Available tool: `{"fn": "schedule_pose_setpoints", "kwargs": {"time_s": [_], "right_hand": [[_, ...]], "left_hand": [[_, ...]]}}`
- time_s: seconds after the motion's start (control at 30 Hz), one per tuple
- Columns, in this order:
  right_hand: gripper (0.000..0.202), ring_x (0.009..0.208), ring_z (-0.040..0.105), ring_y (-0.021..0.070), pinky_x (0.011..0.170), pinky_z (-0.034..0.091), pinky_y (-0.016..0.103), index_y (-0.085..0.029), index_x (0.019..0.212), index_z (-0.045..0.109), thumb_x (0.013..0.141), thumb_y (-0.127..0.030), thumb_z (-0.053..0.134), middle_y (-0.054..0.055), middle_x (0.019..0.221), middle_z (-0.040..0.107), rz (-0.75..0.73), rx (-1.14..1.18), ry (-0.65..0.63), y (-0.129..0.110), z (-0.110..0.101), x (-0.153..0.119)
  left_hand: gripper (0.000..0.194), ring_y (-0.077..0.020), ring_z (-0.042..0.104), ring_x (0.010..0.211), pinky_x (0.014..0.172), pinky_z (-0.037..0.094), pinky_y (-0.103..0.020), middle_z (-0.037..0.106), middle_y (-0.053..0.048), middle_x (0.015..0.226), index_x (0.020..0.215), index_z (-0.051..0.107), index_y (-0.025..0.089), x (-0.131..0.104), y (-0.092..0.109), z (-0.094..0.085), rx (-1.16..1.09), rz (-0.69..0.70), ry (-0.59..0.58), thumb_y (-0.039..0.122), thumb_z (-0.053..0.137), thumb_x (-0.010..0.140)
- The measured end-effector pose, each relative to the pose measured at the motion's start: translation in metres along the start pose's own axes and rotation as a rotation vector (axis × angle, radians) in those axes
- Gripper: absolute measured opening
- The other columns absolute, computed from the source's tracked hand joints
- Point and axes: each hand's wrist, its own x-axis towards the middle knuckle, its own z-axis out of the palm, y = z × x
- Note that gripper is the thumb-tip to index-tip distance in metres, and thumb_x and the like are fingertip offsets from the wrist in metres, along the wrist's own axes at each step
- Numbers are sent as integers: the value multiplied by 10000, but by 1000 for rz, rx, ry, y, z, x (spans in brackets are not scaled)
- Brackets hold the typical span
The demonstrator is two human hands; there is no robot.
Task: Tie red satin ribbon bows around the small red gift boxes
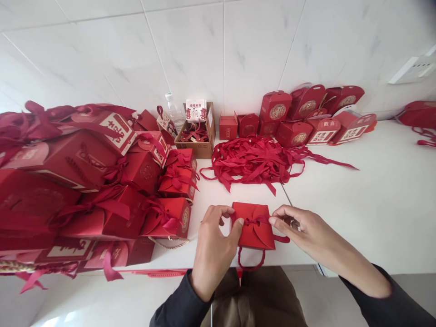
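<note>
A small red gift box (257, 236) lies near the front edge of the white table, its petal-shaped flaps folded over the top. Across those flaps runs a dark red ribbon (252, 222), knotted in the middle. My left hand (216, 245) is at the box's left side, thumb and forefinger closed around the ribbon there. On the other side, my right hand (296, 225) pinches the ribbon's right part between thumb and forefinger. A loose ribbon end hangs below the right fingers. From the near side of the box, a dark red cord handle (251, 268) loops out.
Finished-looking red boxes with bows (129, 204) are piled at the left. A heap of loose red ribbons (254, 161) lies behind the box. A cardboard box (195, 149) and several red boxes (294, 134) stand along the tiled wall (190, 50). More red items (418, 113) lie far right.
</note>
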Motion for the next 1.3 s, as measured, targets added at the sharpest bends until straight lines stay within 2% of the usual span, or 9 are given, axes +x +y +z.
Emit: {"fn": "schedule_pose_setpoints", "kwargs": {"time_s": [0.1,0.27,0.47,0.6,0.7,0.9,1.03,1.13,1.3], "right_hand": [[324,658,545,197,601,412,315,-276,923,627,1000,-568,510,-3,782,640,-12,6,46,-2,0,-2],[269,685,542,182,601,423,280,-296,960,596,1015,-549,522,-31,761,599,-29,55,76,-9,-2,-8],[190,720,549,173,638,451,265,-308,996,624,978,-494,591,-38,801,604,-50,81,189,-9,-1,-12],[213,788,596,182,710,491,276,-323,1099,648,963,-484,619,-35,848,638,-31,117,237,-4,1,-12],[217,848,637,184,766,509,283,-321,1088,667,963,-495,634,-26,932,686,-44,173,243,-4,1,-11],[207,892,671,185,796,517,279,-310,1012,698,986,-503,629,-20,982,720,-91,209,244,-11,0,-11],[198,831,664,186,720,531,272,-307,1047,692,982,-488,641,-16,939,713,-115,181,272,-15,1,-12],[159,778,648,177,664,532,260,-310,1060,684,987,-444,639,-20,920,711,-187,136,274,-23,2,-13],[157,859,674,164,747,556,257,-313,1161,667,1015,-315,609,-12,1038,717,-371,79,200,-41,8,-7]], "left_hand": [[36,-182,579,784,721,468,-319,644,-30,875,867,663,205,-1,2,2,-39,4,11,204,643,897],[72,-190,607,901,792,476,-307,630,-34,924,837,658,210,-4,5,3,-60,67,85,179,645,902],[26,-170,595,782,739,467,-296,673,-8,850,906,649,214,-4,11,-1,-82,-5,87,237,651,893],[228,-197,597,794,739,469,-328,698,-35,885,1064,696,209,-2,8,-8,-76,-72,1,307,671,861],[168,-203,590,773,723,465,-335,687,-38,842,979,721,213,-2,4,-12,-81,-112,-48,308,651,860],[84,-219,616,946,825,471,-346,683,-57,995,841,731,228,-1,4,-13,-41,-15,95,257,654,858],[55,-177,634,826,777,488,-308,704,-13,861,895,686,219,-2,11,-11,-134,-26,75,237,633,894],[94,-163,661,892,838,511,-294,712,-16,943,990,668,217,-4,17,-6,-228,16,101,203,638,902],[275,-136,682,934,890,518,-266,713,0,982,1145,620,239,-3,27,2,-313,90,86,124,638,895]]}}
